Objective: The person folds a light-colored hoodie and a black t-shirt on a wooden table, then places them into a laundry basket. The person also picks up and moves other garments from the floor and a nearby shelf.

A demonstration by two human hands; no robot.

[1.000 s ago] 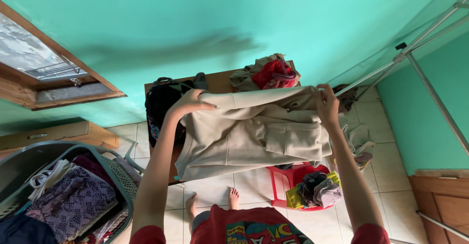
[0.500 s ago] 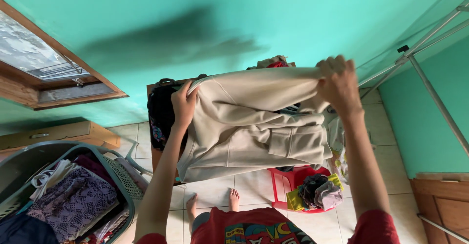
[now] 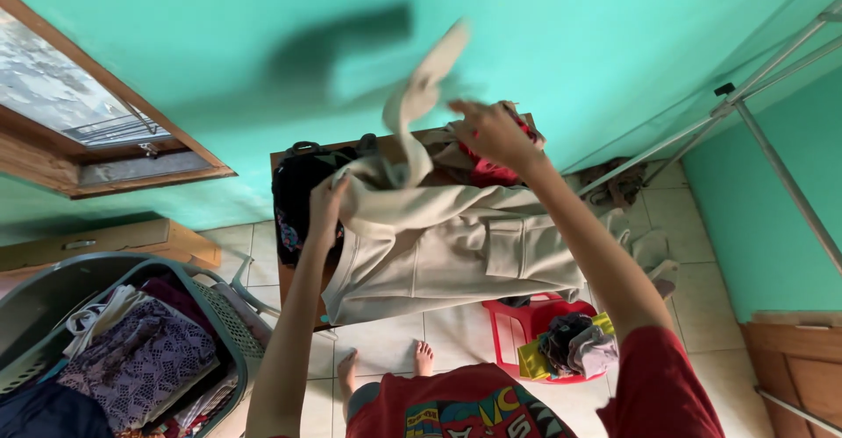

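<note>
- The wall [image 3: 570,35] is smooth and painted bright turquoise, with a wood-framed window [image 3: 79,131] set into it at the left.
- The floor [image 3: 386,341] is pale square tile; the person's bare feet stand on it.
- A metal drying rack [image 3: 772,149] of thin grey tubes stands at the right.
- A grey plastic laundry basket [image 3: 219,315] with a lattice wall sits at the lower left, full of folded clothes, a purple lacy piece on top.
- The brown wooden counter [image 3: 282,271] carries the laundry; a dark bag [image 3: 298,197] lies at its left end and a heap of red and beige clothes [image 3: 487,170] at the back.
- A beige jacket [image 3: 456,249], thick soft fleece with a flap pocket, lies spread across the counter, its hem hanging over the front edge.
- A red plastic stool [image 3: 513,320] below holds crumpled yellow and grey cloths.
- The left hand [image 3: 326,206] pinches the jacket's shoulder at the left.
- The right hand [image 3: 487,131] is raised above the counter, closed on the jacket's sleeve [image 3: 421,96], which flies up blurred.
</note>
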